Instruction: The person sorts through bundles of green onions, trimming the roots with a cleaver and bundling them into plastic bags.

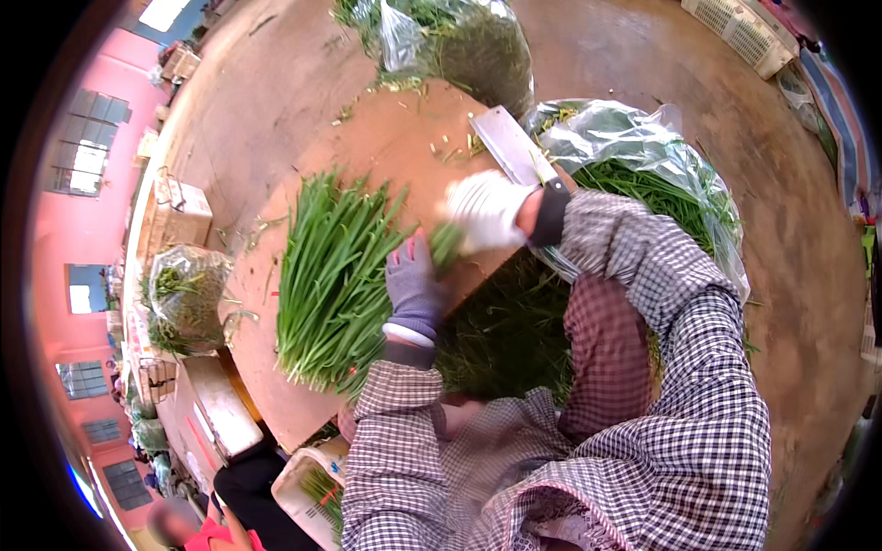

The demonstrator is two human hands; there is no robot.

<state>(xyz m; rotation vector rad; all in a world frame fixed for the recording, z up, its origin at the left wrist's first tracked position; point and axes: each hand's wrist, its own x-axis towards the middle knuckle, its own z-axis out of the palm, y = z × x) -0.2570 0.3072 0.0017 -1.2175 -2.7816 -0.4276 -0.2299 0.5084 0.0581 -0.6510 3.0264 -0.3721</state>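
A pile of long green chives (333,280) lies across a round wooden chopping board (386,138). My left hand (415,286), in a purple-grey glove, rests on the right side of the pile with its fingers around a small bunch of chives (446,244). My right hand (484,210), in a white glove, grips the same bunch from the other side, just above the left hand. A wide cleaver (511,147) lies flat on the board behind my right wrist, untouched.
Clear plastic bags of greens sit at the top (459,41), at the right (657,161) and at the left (184,294). Cut greens (501,340) are heaped below the board. A white crate (742,32) stands far right; another person (216,523) is at the lower left.
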